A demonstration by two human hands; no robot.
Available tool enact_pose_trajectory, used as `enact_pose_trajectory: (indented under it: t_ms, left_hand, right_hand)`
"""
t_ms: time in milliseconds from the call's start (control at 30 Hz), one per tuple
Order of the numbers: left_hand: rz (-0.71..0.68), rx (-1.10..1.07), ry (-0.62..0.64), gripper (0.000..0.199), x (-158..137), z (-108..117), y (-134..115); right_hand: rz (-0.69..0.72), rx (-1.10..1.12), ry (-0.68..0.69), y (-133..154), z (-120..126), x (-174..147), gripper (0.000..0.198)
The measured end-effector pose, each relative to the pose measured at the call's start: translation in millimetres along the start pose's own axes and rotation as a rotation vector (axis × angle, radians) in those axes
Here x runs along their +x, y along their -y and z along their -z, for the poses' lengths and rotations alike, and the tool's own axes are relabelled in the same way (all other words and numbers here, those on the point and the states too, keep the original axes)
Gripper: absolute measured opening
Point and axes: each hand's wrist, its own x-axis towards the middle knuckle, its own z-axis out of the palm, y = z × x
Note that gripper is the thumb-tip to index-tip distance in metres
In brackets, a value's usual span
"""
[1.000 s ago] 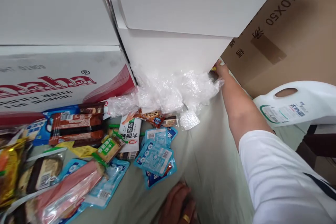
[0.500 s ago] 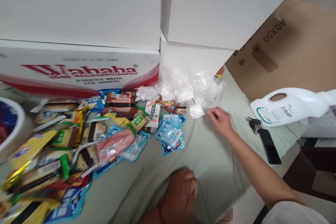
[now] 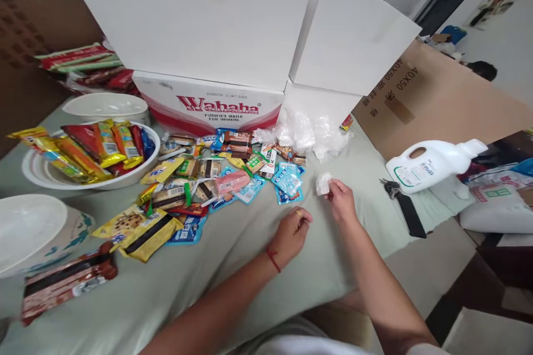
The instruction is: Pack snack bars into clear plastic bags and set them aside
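My right hand (image 3: 342, 199) pinches a small crumpled clear plastic packet (image 3: 323, 183) between thumb and fingertips, just above the cloth. Its contents, if any, are too indistinct to name. My left hand (image 3: 292, 231), wearing a ring and a red cord bracelet, is loosely curled with nothing showing in it. Beyond both hands lies a heap of similar clear plastic packets (image 3: 306, 132) against the white carton. Light-blue snack packets (image 3: 287, 180) lie overlapping ahead of my left hand. Farther left spreads a pile of wrapped snacks (image 3: 175, 194) in yellow, brown, green and pink.
An open Wahaha carton (image 3: 200, 108) stands behind the snacks. At left are a white bowl (image 3: 35, 169) of wrapped snacks and another white bowl (image 3: 77, 222). A white jug (image 3: 433, 163), keys (image 3: 390, 187) and a black phone (image 3: 410, 215) lie right. Brown cardboard (image 3: 433, 94) stands behind.
My right hand has drawn a clear packet away from the heap, toward me. My left hand stays curled. The camera view has pulled back, bringing the bowls at left into sight.
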Motion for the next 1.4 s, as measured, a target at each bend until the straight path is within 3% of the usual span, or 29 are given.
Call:
enact_pose_trajectory:
  t_ms: [133, 233, 333, 467, 567, 800, 933, 1067, 1133, 1267, 1400]
  left_hand:
    - [0.102, -0.088, -0.018, 0.012, -19.6, 29.9, -2.1]
    - [0.172, -0.164, -0.074, 0.012, -34.4, 50.8, 2.6]
    - [0.148, -0.226, -0.111, 0.021, -40.8, 61.9, 6.7]
    - [0.097, -0.231, -0.183, 0.038, -35.6, 67.2, 9.2]
    - [0.079, -0.272, -0.177, 0.034, -28.4, 72.1, 11.2]
    - [0.131, -0.441, -0.075, 0.047, -23.3, 83.5, 9.0]
    - [0.173, -0.463, -0.023, 0.056, -25.3, 87.1, 5.4]
    - [0.198, -0.403, 0.038, 0.049, -24.3, 87.1, 6.7]
    - [0.192, -0.381, 0.031, 0.045, -23.9, 85.5, 9.0]
    - [0.171, -0.345, -0.063, 0.033, -25.0, 81.5, 13.9]
    - [0.031, -0.278, -0.146, 0.021, -26.0, 81.5, 15.0]
  right_hand:
    - [-0.134, 0.248, 0.056, -4.0, 1.0, -52.7, 0.048]
    - [-0.197, 0.377, 0.105, -0.4, -13.8, -76.2, 0.048]
    - [-0.211, 0.446, 0.157, 9.6, -35.7, -91.1, 0.043]
    - [-0.134, 0.407, 0.3, 26.0, -63.2, -103.6, 0.035]
    - [-0.075, 0.332, 0.385, 32.6, -75.9, -106.0, 0.036]
    - [-0.125, 0.36, 0.458, 24.2, -76.8, -99.2, 0.042]
    - [0.067, 0.257, 0.527, 16.5, -65.3, -96.1, 0.037]
    - [0.368, 0.046, 0.562, 13.6, -57.4, -97.0, 0.026]
    - [0.437, -0.019, 0.542, 12.1, -57.0, -99.8, 0.023]
    - [0.247, 0.105, 0.482, 6.7, -60.9, -109.0, 0.027]
    - [0.107, 0.194, 0.422, 4.2, -64.6, -114.5, 0.031]
